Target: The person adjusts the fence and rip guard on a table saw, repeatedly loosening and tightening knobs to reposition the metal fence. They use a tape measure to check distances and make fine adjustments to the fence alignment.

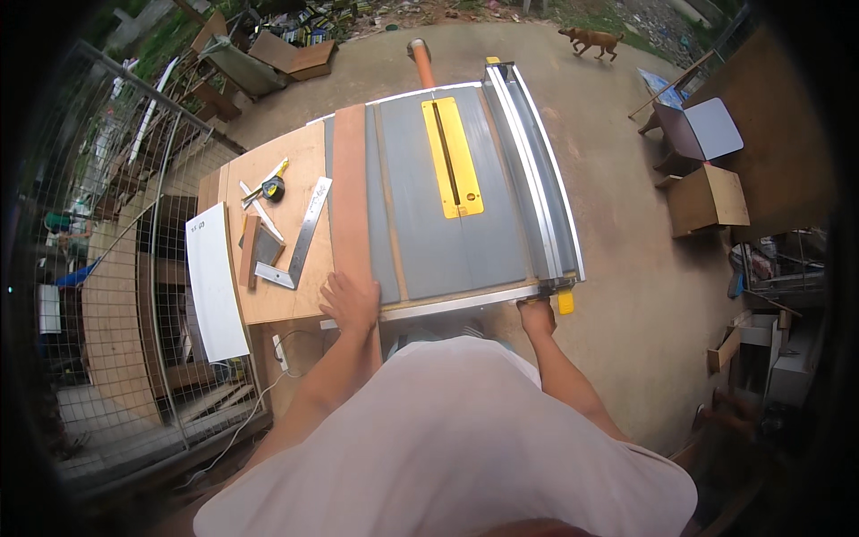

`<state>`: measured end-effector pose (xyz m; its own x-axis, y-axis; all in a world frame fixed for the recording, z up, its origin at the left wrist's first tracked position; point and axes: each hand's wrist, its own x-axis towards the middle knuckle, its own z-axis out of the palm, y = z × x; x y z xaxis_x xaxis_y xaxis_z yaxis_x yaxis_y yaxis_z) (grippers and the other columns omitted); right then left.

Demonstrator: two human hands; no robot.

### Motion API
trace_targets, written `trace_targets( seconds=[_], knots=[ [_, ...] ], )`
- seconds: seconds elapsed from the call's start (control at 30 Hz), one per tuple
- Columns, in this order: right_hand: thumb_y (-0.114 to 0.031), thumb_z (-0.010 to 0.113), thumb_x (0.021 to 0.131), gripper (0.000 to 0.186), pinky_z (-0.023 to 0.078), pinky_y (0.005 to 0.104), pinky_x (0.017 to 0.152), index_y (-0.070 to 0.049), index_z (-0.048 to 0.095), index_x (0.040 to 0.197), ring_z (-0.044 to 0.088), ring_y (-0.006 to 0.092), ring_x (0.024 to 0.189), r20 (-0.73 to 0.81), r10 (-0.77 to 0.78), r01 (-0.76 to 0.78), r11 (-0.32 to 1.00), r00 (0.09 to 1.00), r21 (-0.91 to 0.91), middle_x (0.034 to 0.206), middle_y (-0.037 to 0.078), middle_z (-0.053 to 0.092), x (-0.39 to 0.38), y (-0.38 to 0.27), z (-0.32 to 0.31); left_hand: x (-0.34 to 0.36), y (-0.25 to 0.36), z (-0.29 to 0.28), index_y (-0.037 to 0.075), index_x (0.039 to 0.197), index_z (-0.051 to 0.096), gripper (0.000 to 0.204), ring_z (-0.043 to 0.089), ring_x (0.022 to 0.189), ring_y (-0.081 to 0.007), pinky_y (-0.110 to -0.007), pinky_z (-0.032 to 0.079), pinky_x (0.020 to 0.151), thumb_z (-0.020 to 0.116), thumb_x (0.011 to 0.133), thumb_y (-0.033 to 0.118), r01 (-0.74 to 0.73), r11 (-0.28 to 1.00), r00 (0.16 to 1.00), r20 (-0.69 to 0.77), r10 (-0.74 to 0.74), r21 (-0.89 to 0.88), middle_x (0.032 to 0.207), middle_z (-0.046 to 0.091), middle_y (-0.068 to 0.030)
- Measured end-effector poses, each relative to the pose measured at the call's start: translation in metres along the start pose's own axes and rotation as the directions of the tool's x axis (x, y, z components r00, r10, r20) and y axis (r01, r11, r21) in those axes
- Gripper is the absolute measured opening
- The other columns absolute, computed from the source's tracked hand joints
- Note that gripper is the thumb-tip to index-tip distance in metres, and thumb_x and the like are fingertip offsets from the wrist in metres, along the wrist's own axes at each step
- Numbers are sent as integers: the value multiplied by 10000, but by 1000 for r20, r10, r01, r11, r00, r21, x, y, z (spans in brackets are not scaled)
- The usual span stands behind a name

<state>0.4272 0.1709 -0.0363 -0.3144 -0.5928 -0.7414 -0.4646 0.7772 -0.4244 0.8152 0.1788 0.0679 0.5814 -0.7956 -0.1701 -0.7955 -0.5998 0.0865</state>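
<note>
A long reddish-brown wooden board (352, 192) lies lengthwise on the left part of a grey table saw (412, 215). My left hand (352, 302) rests on the board's near end, fingers spread and lying flat. At the saw's front right, my right hand (537, 316) is closed at the front rail (465, 302), under the near end of the metal rip fence (535, 170). What its fingers grip is hidden. Beside that hand sticks out a yellow lever (565, 302). A yellow insert plate (452, 157) with a dark slot sits in the saw top; no raised blade shows.
Left of the board, a plywood top (295, 161) carries a metal square (304, 233), a tape measure (273, 187) and a wood-and-metal piece (259, 251). A white panel (215, 282) lies alongside. Wire fencing (161, 268) borders the left. A dog (591, 41) walks at far right.
</note>
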Motion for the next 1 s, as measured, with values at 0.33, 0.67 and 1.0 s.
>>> trace_targets(
  seconds=[0.33,0.67,1.0],
  knots=[
    [-316,686,764,341,473,459,837,-173,624,1067,634,234,964,240,74,-97,991,968,87,1041,101,684,15,12,-13,-10,1,-5,-2,1431,267,870,178,1386,-436,-619,177,1081,589,797,499,17,1000,1000,-4,-17,-14,1501,243,-180],
    [-375,731,761,455,431,522,859,-178,591,1145,605,212,964,579,-76,-150,931,812,333,1076,76,652,34,40,-42,-8,0,2,0,1439,262,902,190,1378,-427,-626,180,1075,590,793,537,-33,999,999,-37,32,-11,1500,246,-173],
    [-242,659,750,199,472,400,692,-120,604,897,602,174,766,32,-243,228,941,969,251,806,47,621,44,54,6,-16,8,-4,-5,1441,274,929,179,1387,-422,-621,183,1077,605,774,550,-13,1000,1000,-14,13,-22,1514,227,-178]
  ],
)
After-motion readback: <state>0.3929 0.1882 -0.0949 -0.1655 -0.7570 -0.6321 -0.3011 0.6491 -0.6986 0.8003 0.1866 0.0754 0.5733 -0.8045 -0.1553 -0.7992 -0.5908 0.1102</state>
